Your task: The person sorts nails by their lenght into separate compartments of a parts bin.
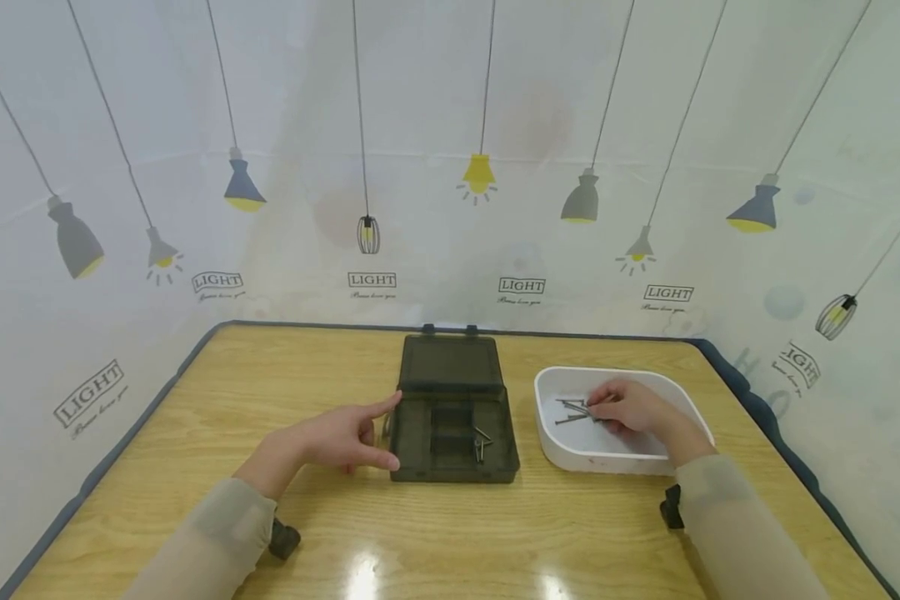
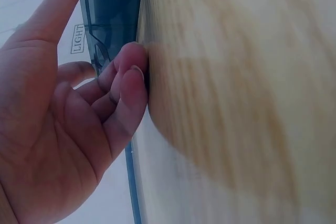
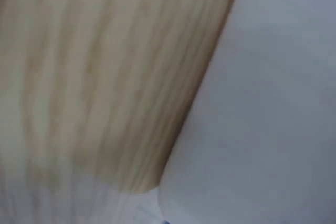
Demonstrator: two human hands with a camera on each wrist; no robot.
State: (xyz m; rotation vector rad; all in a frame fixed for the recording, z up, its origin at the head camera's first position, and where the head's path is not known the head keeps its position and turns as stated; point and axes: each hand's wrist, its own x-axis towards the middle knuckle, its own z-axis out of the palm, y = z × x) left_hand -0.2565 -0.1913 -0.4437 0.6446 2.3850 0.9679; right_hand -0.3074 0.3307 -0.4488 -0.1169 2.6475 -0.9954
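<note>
A dark translucent plastic box [image 1: 450,473] lies with its lid [image 1: 450,362] laid back, and several small metal screws [image 1: 482,446] rest in its right part. My left hand [image 1: 337,437] is at the box's left side, index finger and thumb spread along its edge. In the left wrist view, the other fingers of the left hand [image 2: 100,98] bend in near the tabletop. Inside a white tray [image 1: 615,463], my right hand [image 1: 633,412] has its fingertips among several long thin screws [image 1: 570,412]. Whether a screw is between those fingertips is hidden.
The wooden table [image 1: 420,533] ends at a dark edge against a pale curtain [image 1: 450,100] printed with lamps. In the right wrist view, the tray's white outer wall [image 3: 257,119] fills the right side, beside the wooden tabletop [image 3: 94,77].
</note>
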